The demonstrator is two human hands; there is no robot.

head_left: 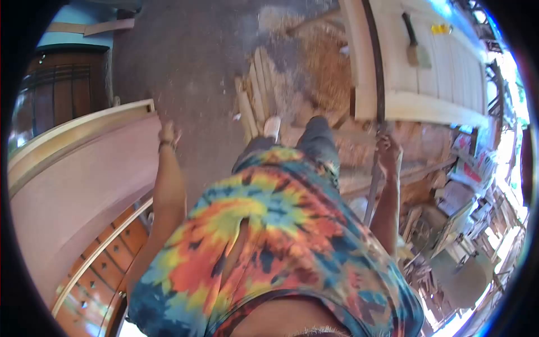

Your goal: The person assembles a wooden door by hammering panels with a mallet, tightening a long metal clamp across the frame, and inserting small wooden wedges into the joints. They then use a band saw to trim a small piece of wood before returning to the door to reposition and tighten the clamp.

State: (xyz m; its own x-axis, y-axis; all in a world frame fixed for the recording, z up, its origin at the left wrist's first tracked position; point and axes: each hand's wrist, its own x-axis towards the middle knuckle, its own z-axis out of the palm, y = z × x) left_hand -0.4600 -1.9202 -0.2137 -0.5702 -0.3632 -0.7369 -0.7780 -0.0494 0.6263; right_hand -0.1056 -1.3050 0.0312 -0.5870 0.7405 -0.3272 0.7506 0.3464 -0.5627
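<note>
My right hand is closed around a long dark bar. The bar runs across the pale wooden panel at the upper right and continues below my fist beside my forearm. On that panel lies a brush with a black handle, and close to it a small yellow object. My left hand hangs low at my left side with nothing in it, its fingers loosely bent and apart. It is right by the end of a wide pinkish board with a pale wooden edge.
Wood strips and shavings lie on the floor in front of my feet. A dark wooden door stands at the far left, and an orange-brown carved door at the lower left. Piled scrap and boards crowd the right side.
</note>
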